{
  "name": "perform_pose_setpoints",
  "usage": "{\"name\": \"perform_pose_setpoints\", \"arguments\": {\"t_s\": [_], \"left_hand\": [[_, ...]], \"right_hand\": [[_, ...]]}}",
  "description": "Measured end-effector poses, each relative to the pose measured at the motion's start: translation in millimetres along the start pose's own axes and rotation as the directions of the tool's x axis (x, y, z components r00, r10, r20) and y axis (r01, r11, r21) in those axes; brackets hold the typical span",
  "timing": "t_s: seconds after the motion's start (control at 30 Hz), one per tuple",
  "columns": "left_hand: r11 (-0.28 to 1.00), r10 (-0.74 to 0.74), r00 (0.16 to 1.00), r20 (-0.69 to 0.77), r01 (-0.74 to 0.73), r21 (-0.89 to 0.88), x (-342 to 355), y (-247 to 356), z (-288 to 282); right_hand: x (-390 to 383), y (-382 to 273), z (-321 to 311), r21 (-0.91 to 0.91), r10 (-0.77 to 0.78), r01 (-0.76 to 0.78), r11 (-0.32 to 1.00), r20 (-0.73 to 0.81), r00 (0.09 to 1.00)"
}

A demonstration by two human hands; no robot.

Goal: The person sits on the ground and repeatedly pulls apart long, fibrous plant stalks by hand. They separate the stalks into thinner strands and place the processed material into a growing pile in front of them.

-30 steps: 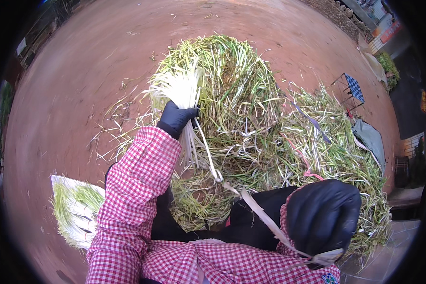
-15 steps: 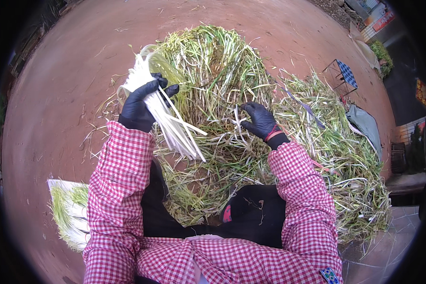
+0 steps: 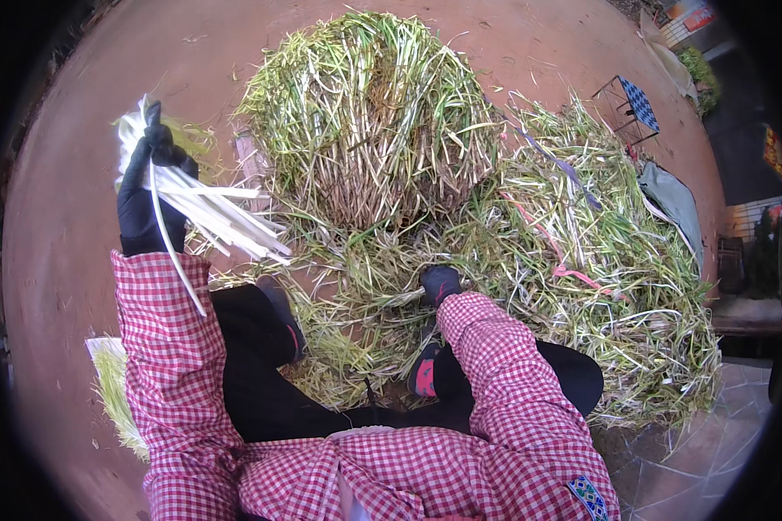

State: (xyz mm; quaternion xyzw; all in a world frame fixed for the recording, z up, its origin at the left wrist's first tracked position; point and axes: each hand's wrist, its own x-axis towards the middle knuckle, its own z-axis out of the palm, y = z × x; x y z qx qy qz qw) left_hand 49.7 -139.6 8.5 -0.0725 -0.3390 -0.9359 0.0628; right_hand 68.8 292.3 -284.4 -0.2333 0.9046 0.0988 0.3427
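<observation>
My left hand (image 3: 161, 161), in a black glove, is raised at the left with its fingers wrapped round a bunch of white stalks (image 3: 226, 217). The stalks look like blanched chives with pale yellow-green leaves. One long stalk dangles apart beside my left sleeve. My right hand (image 3: 440, 282), also gloved in black, is low over the loose leaves and peelings (image 3: 382, 278) between my feet; its fingers are mostly hidden. Beyond both hands stands a big upright heap of uncleaned stalks (image 3: 378, 122), green at the top and brownish below.
A wide pile of discarded leaves (image 3: 617, 321) spreads to the right, with a pink strap (image 3: 573, 273) on it. Cleaned stalks (image 3: 117, 395) lie beside my left elbow. A small checked folding stool (image 3: 639, 104) and a grey-green cloth (image 3: 672, 204) are farther right.
My left hand has swung left with the bunch, away from the heap. My right hand has come down and nearer to me; the white shreds at its fingers no longer show.
</observation>
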Motion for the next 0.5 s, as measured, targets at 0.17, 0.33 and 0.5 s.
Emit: {"name": "perform_pose_setpoints", "arguments": {"t_s": [0.17, 0.33, 0.5], "left_hand": [[0.999, 0.005, 1.000, -0.022, -0.004, 0.052, -2, -10, 0], [0.996, 0.059, 0.993, -0.098, -0.053, 0.068, 6, -14, -16], [0.992, 0.060, 0.987, -0.150, -0.075, -0.098, 10, -9, -35]], "right_hand": [[31, 5, -8, 0.024, 0.141, -0.139, 0.990, -0.101, 0.985], [49, 0, 31, -0.119, 0.065, -0.077, 0.990, -0.101, 0.993], [21, -2, 6, -0.031, 0.032, -0.026, 0.999, 0.238, 0.971]]}}
